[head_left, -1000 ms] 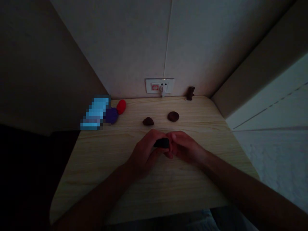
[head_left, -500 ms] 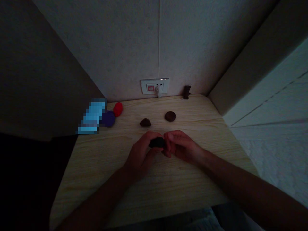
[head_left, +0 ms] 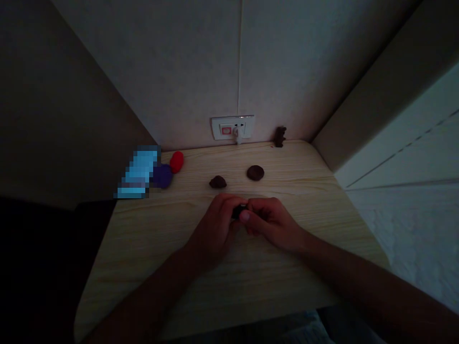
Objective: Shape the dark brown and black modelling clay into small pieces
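Between my two hands is a small dark lump (head_left: 236,211) that looks like modelling clay, mostly hidden by the fingers. My left hand (head_left: 215,227) is curled round its left side. The thumb of my right hand (head_left: 275,223) presses on its right end, with the other fingers bent behind. Just beyond the hands, a brown clay lump (head_left: 218,182) with a rounded top lies on the table, and a flat, round brown clay disc (head_left: 255,173) is to its right.
At the wooden table's (head_left: 143,248) back left are a red lump (head_left: 177,162), a purple lump (head_left: 163,176) and a blurred-out glowing rectangle (head_left: 139,172). A small dark brown figure (head_left: 280,136) stands by the wall, right of a socket (head_left: 232,128) with a plug in it.
My right hand has turned, and its thumb has come down over the dark lump's right end. Less of the lump shows now. Both hands stay at about the same place.
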{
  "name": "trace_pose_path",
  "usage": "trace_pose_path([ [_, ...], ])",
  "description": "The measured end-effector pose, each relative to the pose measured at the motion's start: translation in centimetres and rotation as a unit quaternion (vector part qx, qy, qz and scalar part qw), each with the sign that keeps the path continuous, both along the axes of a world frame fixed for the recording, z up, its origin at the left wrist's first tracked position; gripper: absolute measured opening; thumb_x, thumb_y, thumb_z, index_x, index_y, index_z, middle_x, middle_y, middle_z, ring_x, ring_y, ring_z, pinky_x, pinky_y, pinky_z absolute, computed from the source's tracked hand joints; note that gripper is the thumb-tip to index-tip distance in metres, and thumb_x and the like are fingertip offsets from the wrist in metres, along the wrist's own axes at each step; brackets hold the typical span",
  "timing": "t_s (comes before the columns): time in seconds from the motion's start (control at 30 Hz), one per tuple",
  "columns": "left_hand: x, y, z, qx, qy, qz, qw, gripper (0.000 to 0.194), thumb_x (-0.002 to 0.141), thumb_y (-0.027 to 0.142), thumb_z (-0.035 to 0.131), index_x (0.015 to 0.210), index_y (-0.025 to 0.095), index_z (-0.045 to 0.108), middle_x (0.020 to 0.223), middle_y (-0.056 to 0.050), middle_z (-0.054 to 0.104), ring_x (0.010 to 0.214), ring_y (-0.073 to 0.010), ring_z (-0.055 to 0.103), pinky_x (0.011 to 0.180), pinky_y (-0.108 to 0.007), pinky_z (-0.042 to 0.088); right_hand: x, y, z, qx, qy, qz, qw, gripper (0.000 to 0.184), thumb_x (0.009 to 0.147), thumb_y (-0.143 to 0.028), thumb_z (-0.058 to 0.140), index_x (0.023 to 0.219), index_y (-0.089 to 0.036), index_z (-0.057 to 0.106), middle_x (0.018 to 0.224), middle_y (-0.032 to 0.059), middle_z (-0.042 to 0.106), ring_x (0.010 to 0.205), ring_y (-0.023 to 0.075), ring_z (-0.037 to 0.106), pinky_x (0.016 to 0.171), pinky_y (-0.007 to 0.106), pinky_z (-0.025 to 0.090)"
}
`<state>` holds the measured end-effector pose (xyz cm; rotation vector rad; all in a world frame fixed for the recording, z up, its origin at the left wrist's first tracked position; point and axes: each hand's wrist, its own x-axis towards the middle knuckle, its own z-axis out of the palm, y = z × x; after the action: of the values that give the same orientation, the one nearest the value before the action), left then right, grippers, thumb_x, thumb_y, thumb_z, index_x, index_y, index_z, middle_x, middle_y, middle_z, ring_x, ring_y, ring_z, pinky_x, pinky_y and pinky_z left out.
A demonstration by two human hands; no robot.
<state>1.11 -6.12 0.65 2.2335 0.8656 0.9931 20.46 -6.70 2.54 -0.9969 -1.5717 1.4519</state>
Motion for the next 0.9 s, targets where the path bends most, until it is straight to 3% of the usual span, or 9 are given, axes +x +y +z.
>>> trace_pose_path([
  [0.27,-0.4,0.6,0.5,0.012,0.066,0.005,0.998,0.031,0.101,0.021,0.050,0.132,0.020,0.050,0.124,-0.013,0.065,0.113,-0.0275,0.062,0.100,-0.048,0.052,0.5,0.4,0.1,0.046,-0.007,0.019,0.999,0.046,0.100,-0.048,0.058,0.066,-0.018,0.057,0.059,-0.0036,0.049,0.055,0.0097,0.042,0.051,0.025,0.031],
  [0.57,-0.7,0.6,0.1,-0.008,0.071,-0.018,0.997,0.016,0.102,0.027,0.046,0.115,0.020,0.053,0.102,-0.007,0.069,0.092,-0.0224,0.068,0.083,-0.037,0.057,0.6,0.3,-0.2,0.015,0.000,0.059,0.998,0.048,0.100,-0.051,0.057,0.066,-0.017,0.056,0.057,-0.0038,0.049,0.052,0.0089,0.041,0.049,0.023,0.029],
  [0.77,-0.4,0.4,0.3,-0.020,0.077,-0.012,0.997,0.019,0.103,0.032,0.044,0.114,0.020,0.054,0.101,-0.007,0.071,0.090,-0.0233,0.069,0.081,-0.038,0.056,0.9,0.2,0.1,0.083,-0.046,0.025,0.995,0.045,0.099,-0.052,0.057,0.069,-0.019,0.051,0.058,-0.0050,0.042,0.053,0.0095,0.037,0.049,0.023,0.028],
  [0.9,-0.2,0.2,0.2,-0.037,0.097,-0.032,0.994,0.026,0.105,0.039,0.040,0.111,0.019,0.055,0.095,-0.007,0.071,0.080,-0.0227,0.068,0.073,-0.036,0.055,1.3,0.4,0.1,0.194,-0.124,0.013,0.973,0.035,0.091,-0.049,0.068,0.083,-0.020,0.050,0.064,-0.0055,0.047,0.054,0.0100,0.041,0.050,0.023,0.032],
])
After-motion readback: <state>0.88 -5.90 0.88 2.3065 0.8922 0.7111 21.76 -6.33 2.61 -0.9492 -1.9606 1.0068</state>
